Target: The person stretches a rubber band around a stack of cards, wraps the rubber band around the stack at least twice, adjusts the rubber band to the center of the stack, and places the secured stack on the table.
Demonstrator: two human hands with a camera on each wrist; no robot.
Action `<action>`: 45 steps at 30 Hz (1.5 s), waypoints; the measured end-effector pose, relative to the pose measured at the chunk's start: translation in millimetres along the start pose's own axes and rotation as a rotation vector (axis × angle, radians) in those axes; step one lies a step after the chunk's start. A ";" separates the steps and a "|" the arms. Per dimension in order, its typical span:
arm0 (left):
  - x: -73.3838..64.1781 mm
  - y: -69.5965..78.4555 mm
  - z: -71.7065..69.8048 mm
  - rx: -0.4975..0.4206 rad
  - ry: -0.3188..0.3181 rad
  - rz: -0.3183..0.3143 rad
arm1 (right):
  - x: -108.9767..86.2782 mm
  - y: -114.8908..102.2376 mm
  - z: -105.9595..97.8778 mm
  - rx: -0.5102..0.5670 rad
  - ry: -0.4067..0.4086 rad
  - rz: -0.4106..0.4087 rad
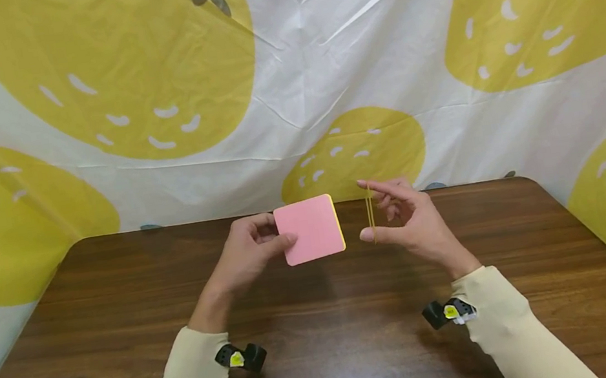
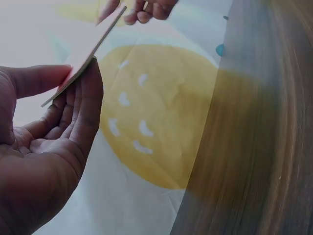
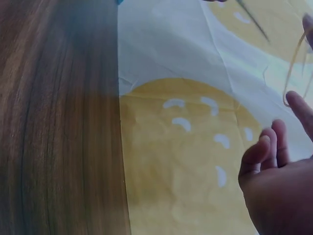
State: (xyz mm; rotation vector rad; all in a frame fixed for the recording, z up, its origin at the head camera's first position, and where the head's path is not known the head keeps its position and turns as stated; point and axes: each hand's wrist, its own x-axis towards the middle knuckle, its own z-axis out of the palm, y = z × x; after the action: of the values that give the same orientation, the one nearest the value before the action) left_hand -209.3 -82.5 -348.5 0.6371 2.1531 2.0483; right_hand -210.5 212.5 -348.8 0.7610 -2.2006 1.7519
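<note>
Holding up with the left hand [image 1: 249, 246], between thumb and fingers and by one side only, a square pink card [image 1: 312, 230], yellow along the edge away from the hand, above the wooden table [image 1: 332, 348]. Carrying on the right hand [image 1: 410, 219], between thumb and forefinger spread wide, a thin yellow rubber band [image 1: 371, 211], near the card's free edge but not touching it. Perhaps easy to lose the band, being hooked so close to the fingertips: with a small bend of the forefinger, likely to slacken and jump off. Possible also to catch on a corner, if stretched too little, and so to crease it. Gripped at one side, liable to turn under a sideways pull, or to slide apart, if made of loose layers; impossible to count these from here.
</note>
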 end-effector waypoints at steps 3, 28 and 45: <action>-0.1 1.0 -0.2 -0.068 -0.019 -0.034 | -1.0 0.4 2.4 -0.079 -0.077 0.026; 0.7 -2.2 12.0 -0.222 -0.157 -0.214 | -9.8 -3.8 30.3 -0.212 -0.253 0.018; 0.8 -1.7 11.8 -0.249 -0.192 -0.206 | -9.9 -4.7 32.6 -0.223 -0.216 -0.060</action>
State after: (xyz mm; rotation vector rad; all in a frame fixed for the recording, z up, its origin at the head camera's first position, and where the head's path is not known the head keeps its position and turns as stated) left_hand -206.2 -71.3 -351.1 0.5313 1.7447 2.0088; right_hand -195.2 183.2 -358.1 0.9887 -2.4309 1.4232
